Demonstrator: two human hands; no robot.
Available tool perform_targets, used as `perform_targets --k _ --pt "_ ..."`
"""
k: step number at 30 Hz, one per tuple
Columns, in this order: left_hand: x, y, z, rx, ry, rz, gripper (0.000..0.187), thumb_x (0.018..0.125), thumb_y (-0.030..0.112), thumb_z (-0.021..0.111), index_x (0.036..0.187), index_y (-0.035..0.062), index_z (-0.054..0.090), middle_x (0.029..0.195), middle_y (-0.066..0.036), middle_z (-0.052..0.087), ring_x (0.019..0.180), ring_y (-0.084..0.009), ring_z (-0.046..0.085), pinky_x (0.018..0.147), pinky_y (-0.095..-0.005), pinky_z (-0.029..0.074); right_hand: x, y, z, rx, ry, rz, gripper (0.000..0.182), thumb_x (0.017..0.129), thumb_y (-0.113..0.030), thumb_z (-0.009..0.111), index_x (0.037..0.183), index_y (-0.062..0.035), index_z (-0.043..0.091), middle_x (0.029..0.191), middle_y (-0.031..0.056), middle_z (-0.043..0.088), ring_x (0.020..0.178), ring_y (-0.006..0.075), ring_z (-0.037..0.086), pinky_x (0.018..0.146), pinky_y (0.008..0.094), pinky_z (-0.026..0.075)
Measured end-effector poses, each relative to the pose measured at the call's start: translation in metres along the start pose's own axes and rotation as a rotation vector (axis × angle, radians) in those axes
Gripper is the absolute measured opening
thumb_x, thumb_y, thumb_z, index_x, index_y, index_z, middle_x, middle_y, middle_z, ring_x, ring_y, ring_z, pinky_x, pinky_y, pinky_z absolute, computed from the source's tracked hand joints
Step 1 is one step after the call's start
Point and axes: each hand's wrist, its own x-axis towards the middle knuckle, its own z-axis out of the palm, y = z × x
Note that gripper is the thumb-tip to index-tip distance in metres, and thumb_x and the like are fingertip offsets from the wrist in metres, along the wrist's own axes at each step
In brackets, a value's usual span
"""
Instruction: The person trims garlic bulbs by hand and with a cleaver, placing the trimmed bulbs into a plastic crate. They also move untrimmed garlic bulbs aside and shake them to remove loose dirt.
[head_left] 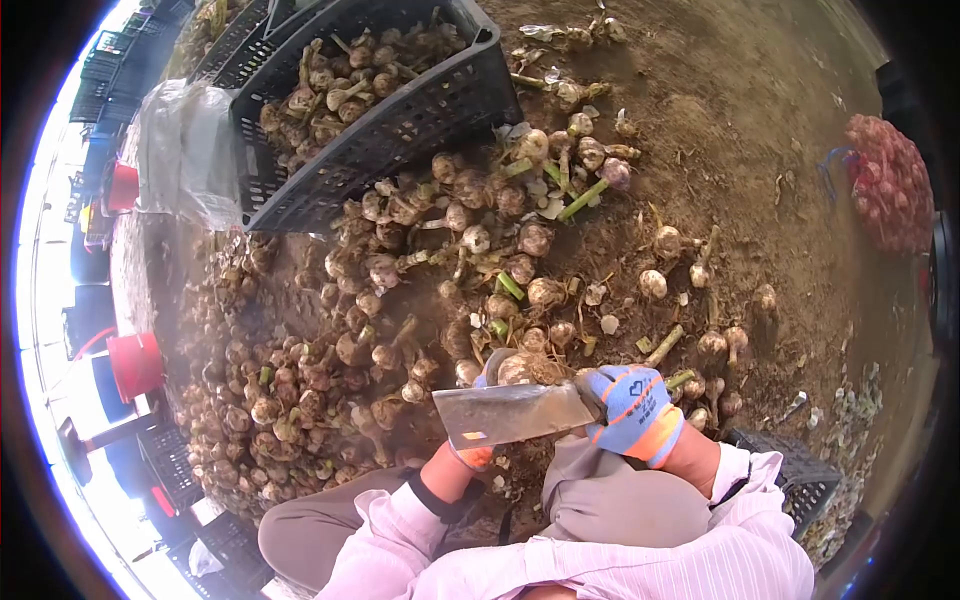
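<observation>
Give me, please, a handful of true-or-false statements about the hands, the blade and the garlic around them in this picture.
1. The right hand grips a cleaver. True.
2. The left hand holds a garlic bulb just above the blade. True.
3. The black crate is empty. False: it holds garlic bulbs.
4. Both hands are bare. False: they wear blue and orange gloves.
5. A red mesh sack lies on the ground at the right. True.
</observation>
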Motion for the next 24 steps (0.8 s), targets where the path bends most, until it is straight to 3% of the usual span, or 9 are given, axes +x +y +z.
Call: perform_targets --k 5,6,8,10,12,14,17,20,24 --pt "0.004 -0.01 -0.018 0.425 -0.002 0.012 0.048 0.084 0.012 0.059 0.127 0.006 0.04 0.112 -0.012 0.056 0.098 -0.0213 0.059 0.083 -0.0344 0.052 0.005 0.023 0.022 0.083 0.164 -0.048 0.031 0.067 -0.028 0.068 0.088 -0.0086 0.056 0.078 0.0125 0.061 0.074 0.0333 0.061 0.065 0.0425 0.048" --pt "0.003 0.0 -0.01 0.969 -0.114 0.017 0.051 0.075 0.013 0.066 0.121 0.004 0.046 0.109 -0.012 0.058 0.098 -0.0204 0.059 0.083 -0.0327 0.051 0.012 0.043 0.031 0.082 0.167 -0.038 0.031 0.067 -0.028 0.068 0.088 -0.0086 0.056 0.078 0.0125 0.061 0.074 0.0333 0.061 0.065 0.0425 0.048" --pt "-0.002 0.036 0.056 1.246 -0.325 0.282 0.059 0.052 0.015 0.08 0.104 0.0001 0.059 0.098 -0.011 0.063 0.099 -0.0181 0.059 0.082 -0.029 0.048 0.021 0.089 0.048 -0.148 0.262 0.428 0.025 0.069 -0.022 0.066 0.087 -0.0077 0.058 0.076 0.0138 0.063 0.073 0.033 0.063 0.066 0.0437 0.049" --pt "-0.002 0.037 0.065 0.801 -0.234 0.151 0.069 0.05 0.016 0.082 0.112 -0.0004 0.055 0.104 -0.011 0.061 0.099 -0.0187 0.059 0.087 -0.0302 0.046 0.007 0.098 0.03 0.161 0.446 0.557 0.02 0.072 -0.017 0.065 0.087 -0.0052 0.059 0.077 0.0149 0.065 0.072 0.0335 0.063 0.067 0.0424 0.05" --pt "0.006 0.031 0.039 1.244 -0.159 0.241 0.078 0.051 0.018 0.084 0.118 -0.0014 0.051 0.108 -0.011 0.059 0.101 -0.0204 0.058 0.09 -0.0313 0.044 0.003 0.071 0.031 0.48 0.509 0.46 0.021 0.075 -0.013 0.066 0.092 -0.0034 0.06 0.083 0.0128 0.066 0.075 0.0278 0.064 0.069 0.036 0.05" --pt "0.013 0.021 0.045 0.786 -0.052 0.257 0.091 0.05 0.021 0.086 0.127 -0.0006 0.043 0.113 -0.013 0.055 0.103 -0.0235 0.057 0.092 -0.0338 0.043 0.012 0.038 0.021 1.142 0.415 0.311 0.014 0.077 -0.012 0.066 0.085 -0.0031 0.059 0.073 0.0038 0.059 0.067 0.0154 0.059 0.058 0.028 0.047" --pt "0.025 0.031 0.061 1.704 0.089 0.516 0.101 0.052 0.031 0.087 0.134 0.0028 0.036 0.123 -0.019 0.049 0.113 -0.0273 0.051 0.096 -0.0358 0.042 0.018 0.008 0.004 1.62 0.195 0.341 0.015 0.075 -0.007 0.069 0.085 -0.0031 0.059 0.074 0.0006 0.057 0.062 0.0105 0.056 0.053 0.0256 0.046" --pt "0.019 0.041 0.082 1.659 0.18 0.189 0.092 0.056 0.033 0.084 0.129 -0.0012 0.039 0.118 -0.02 0.054 0.106 -0.0268 0.056 0.09 -0.0362 0.046 0.021 0.011 0.018 1.385 0.304 0.175 0.021 0.074 -0.008 0.07 0.091 -0.0023 0.059 0.076 0.0007 0.058 0.066 0.0098 0.057 0.058 0.0249 0.048" --pt "0.028 0.036 0.053 1.287 -0.142 0.344 0.075 0.062 0.024 0.081 0.126 0.0053 0.047 0.123 -0.018 0.05 0.111 -0.0336 0.053 0.094 -0.0379 0.042 0.014 0.019 0.035 1.273 0.271 0.061 0.039 0.073 -0.008 0.074 0.108 -0.0023 0.059 0.101 0.0018 0.064 0.087 0.0079 0.057 0.075 0.0265 0.049"
